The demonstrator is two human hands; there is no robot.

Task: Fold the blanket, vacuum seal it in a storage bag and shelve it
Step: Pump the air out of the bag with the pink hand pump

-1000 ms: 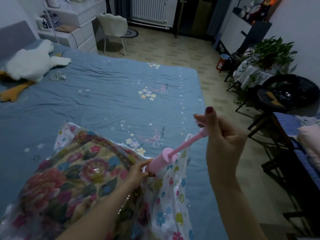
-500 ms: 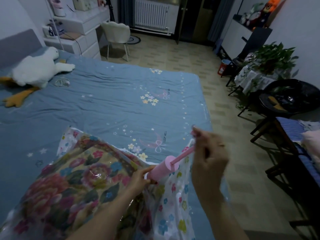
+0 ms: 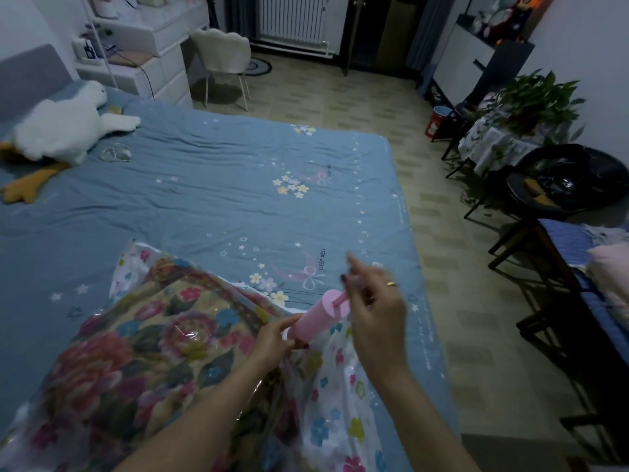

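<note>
Blanket [image 3: 136, 349], folded and thick with big printed flowers, lies inside the clear storage bag [image 3: 340, 403] at the near edge of the bed [image 3: 211, 185], low in view at about seven o'clock from your hands. The bag is glossy, crinkled film with small flower prints on its slack right side.

The pink hand pump [image 3: 321, 318] is a smooth plastic cylinder whose long axis runs from its foot at seven o'clock up to its rod end at one o'clock. Your left hand [image 3: 275, 338] grips the foot of the barrel where it meets the bag; the valve itself is hidden under your fingers. Your right hand [image 3: 371, 311] sits at the upper end, fingers curled round the thin rod's handle, close against the barrel top, so the plunger looks nearly fully in. The next pull should likely go straight along that axis toward one o'clock, with the left hand keeping the foot seated.
</note>
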